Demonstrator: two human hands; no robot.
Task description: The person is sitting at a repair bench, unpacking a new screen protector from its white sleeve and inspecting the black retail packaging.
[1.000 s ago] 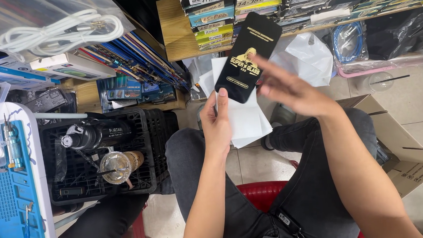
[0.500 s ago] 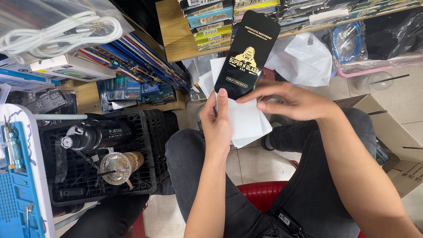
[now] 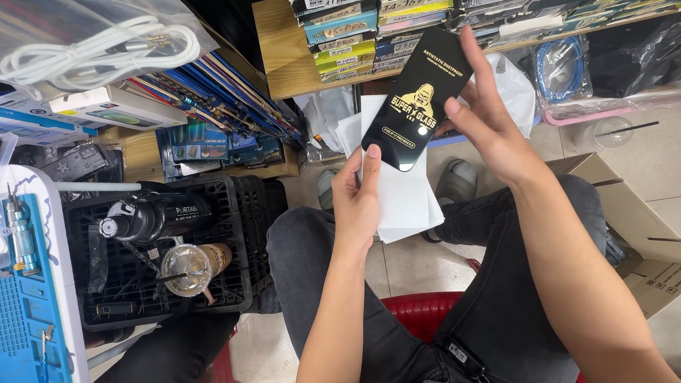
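Our left hand (image 3: 359,202) grips white sleeves (image 3: 403,200); our right hand (image 3: 486,125), fingers extended, pinches the black packet (image 3: 416,102) above them.

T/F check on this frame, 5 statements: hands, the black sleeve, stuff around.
1. The left hand grips white sheets behind the black sleeve. True.
2. The right hand rests on the cardboard box. False: it is raised at the sleeve's upper end.
3. The black crate holds a dark bottle and a lidded cup. True.
4. The sleeve lies flat on the floor. False: it is held up in the air.
5. A coiled white cable sits inside a clear bag, upper left. True.
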